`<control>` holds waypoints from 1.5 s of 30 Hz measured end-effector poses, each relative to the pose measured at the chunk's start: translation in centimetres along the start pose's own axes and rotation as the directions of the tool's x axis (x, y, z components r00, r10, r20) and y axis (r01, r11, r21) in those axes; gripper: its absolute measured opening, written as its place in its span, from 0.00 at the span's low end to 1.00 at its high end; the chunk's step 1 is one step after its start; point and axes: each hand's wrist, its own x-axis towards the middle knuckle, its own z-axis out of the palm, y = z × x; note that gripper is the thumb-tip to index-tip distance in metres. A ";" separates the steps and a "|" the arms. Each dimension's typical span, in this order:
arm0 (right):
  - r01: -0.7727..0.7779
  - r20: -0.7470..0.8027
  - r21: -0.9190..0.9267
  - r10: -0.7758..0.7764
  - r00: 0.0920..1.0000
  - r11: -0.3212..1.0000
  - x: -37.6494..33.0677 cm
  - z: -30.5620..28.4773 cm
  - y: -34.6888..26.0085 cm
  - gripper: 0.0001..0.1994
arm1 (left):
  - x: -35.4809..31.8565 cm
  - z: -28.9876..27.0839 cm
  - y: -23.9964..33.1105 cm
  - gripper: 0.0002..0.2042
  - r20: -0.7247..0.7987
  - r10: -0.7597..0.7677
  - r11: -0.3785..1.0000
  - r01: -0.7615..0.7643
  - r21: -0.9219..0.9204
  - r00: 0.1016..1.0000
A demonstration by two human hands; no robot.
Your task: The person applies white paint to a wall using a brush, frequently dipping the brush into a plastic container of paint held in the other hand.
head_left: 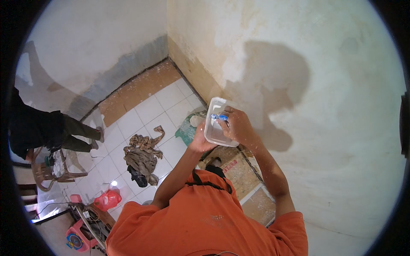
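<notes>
In front of me is a clear rectangular plastic container (216, 134), tilted, with its open side toward me. My left hand (200, 139) grips it along its left and lower edge. My right hand (240, 126) is closed over the container's right side, its fingers around a small tool with a blue handle (219, 117). The tool's working end is hard to make out, so its kind is unclear. A whitish smear shows on the container's inner wall near the tool. Pale specks dot my right forearm.
A bare, patchy wall (341, 106) rises close on my right. Crumpled cloths (143, 158) lie on the white tiles, and a green sack (184, 133) sits by the wall. Brown boards (235, 173) cover the floor below. At left, another person (47, 128) stands beside a brown chair (47, 181).
</notes>
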 end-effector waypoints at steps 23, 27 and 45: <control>-0.019 -0.221 0.086 0.038 0.975 0.996 2.8 -9.2 3.6 0.04 | 10.1 1.4 0.5 0.21 0.085 -0.050 0.998 0.052 -0.024 0.995; -0.004 -0.302 0.039 0.016 0.953 0.999 4.1 -12.0 2.7 0.04 | 11.3 3.4 1.1 0.21 0.124 -0.036 0.998 0.031 0.050 0.992; -0.232 -0.326 -0.622 0.023 0.945 0.748 21.3 -31.8 8.3 0.19 | 16.7 11.3 2.8 0.26 0.151 -0.060 0.975 0.025 0.221 0.987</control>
